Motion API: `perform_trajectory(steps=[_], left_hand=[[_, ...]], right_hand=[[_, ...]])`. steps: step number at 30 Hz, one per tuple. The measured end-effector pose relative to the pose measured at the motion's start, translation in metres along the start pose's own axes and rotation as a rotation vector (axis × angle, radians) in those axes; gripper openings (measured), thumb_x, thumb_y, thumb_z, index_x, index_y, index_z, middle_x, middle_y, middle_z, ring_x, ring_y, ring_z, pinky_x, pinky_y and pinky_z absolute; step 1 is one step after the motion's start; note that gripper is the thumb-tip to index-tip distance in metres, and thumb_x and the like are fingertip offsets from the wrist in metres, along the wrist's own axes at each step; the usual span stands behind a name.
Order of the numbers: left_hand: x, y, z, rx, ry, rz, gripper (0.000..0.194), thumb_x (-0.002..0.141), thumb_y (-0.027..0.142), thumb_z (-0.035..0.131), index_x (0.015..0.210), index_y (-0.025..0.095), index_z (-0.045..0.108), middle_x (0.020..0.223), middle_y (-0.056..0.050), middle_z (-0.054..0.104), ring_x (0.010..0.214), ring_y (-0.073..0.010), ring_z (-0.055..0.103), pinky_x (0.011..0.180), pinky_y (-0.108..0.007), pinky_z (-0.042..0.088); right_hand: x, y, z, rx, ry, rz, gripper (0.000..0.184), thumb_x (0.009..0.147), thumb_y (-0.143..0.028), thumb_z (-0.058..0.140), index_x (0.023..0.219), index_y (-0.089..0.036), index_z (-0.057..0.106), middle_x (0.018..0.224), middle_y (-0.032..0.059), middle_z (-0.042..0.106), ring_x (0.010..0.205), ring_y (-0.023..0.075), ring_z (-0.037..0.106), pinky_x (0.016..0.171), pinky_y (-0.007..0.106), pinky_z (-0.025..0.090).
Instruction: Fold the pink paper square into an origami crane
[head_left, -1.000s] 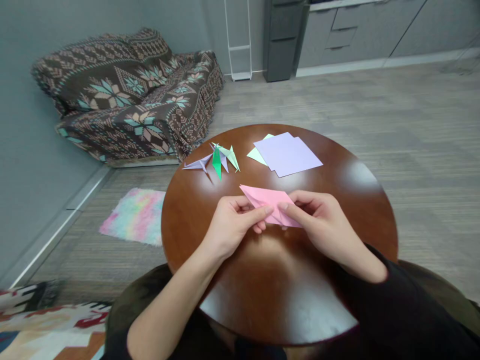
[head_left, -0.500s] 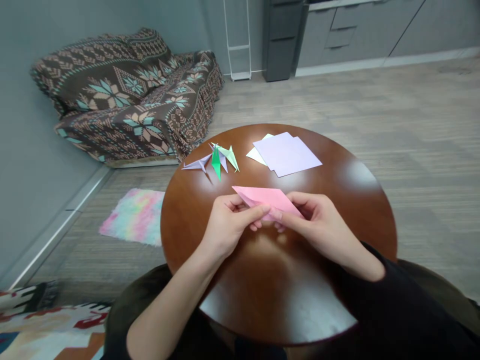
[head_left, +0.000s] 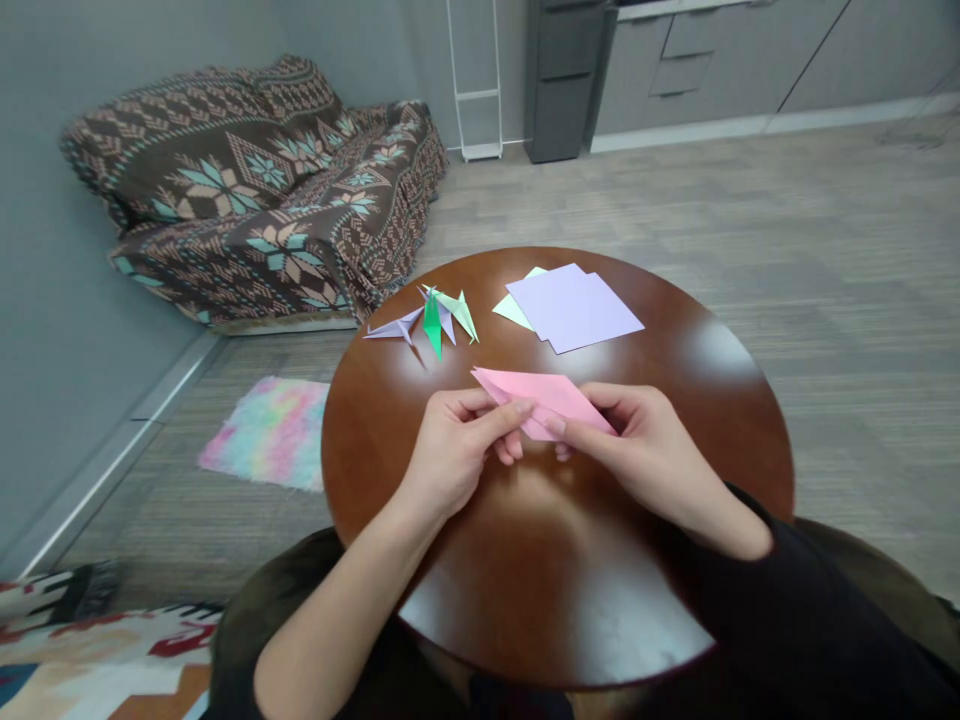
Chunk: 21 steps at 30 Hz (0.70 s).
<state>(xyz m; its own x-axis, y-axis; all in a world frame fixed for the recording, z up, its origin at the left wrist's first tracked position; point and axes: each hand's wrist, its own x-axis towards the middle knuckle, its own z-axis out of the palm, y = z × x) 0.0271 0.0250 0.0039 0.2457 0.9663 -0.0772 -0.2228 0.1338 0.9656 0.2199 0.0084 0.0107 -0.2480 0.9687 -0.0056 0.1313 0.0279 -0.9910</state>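
Note:
A pink folded origami paper [head_left: 551,390], shaped like a slanted diamond, is held just above the table between both hands. My left hand [head_left: 461,440] pinches its lower left side, thumb on top and fingers beneath. My right hand [head_left: 634,430] grips the lower right part, its thumb pressed on the paper close to the left thumb. At the upper left the paper's layers part into points. The fingers under the paper are partly hidden.
On the round brown table [head_left: 390,440], several folded paper cranes [head_left: 433,325] in purple, green and pale green lie at the far left. Lilac paper sheets [head_left: 577,308] overlap a pale green sheet [head_left: 512,312] at the back. A covered sofa [head_left: 285,210] stands beyond, left.
The pink paper has shifted slightly left and tilted a little between my hands. Both thumbs have slid over its surface. The cranes and loose sheets stay where they were.

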Motion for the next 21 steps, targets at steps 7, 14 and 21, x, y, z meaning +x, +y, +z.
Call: perform_trajectory(steps=[7,14,21], left_hand=[[-0.0007,-0.0002,0.0002,0.019,0.029,0.0,0.031,0.081,0.026,0.083,0.056,0.013,0.071,0.049,0.001,0.061,0.044,-0.0051,0.051,0.047,-0.018,0.037],[0.0011,-0.0002,0.0003,0.003,0.024,-0.009,0.025,0.077,0.026,0.087,0.06,0.013,0.074,0.05,0.001,0.062,0.045,-0.0054,0.051,0.047,-0.018,0.038],[0.0013,0.0028,0.0013,-0.088,0.072,-0.063,0.024,0.068,0.025,0.092,0.065,0.013,0.072,0.051,0.003,0.06,0.043,-0.0033,0.046,0.044,-0.016,0.034]], right_hand=[[0.0,0.0025,-0.0005,-0.047,-0.03,-0.006,0.025,0.092,-0.036,0.073,0.089,-0.012,0.079,0.076,0.0045,0.072,0.068,0.0164,0.057,0.062,0.029,0.039],[-0.0004,0.0004,-0.0013,-0.052,-0.036,-0.02,0.033,0.093,-0.044,0.071,0.086,-0.012,0.076,0.07,0.0028,0.068,0.065,0.0156,0.055,0.061,0.028,0.039],[0.001,0.0004,-0.0024,-0.132,-0.054,-0.047,0.029,0.096,-0.036,0.067,0.08,-0.013,0.072,0.067,-0.0002,0.062,0.062,0.0132,0.049,0.058,0.027,0.034]])
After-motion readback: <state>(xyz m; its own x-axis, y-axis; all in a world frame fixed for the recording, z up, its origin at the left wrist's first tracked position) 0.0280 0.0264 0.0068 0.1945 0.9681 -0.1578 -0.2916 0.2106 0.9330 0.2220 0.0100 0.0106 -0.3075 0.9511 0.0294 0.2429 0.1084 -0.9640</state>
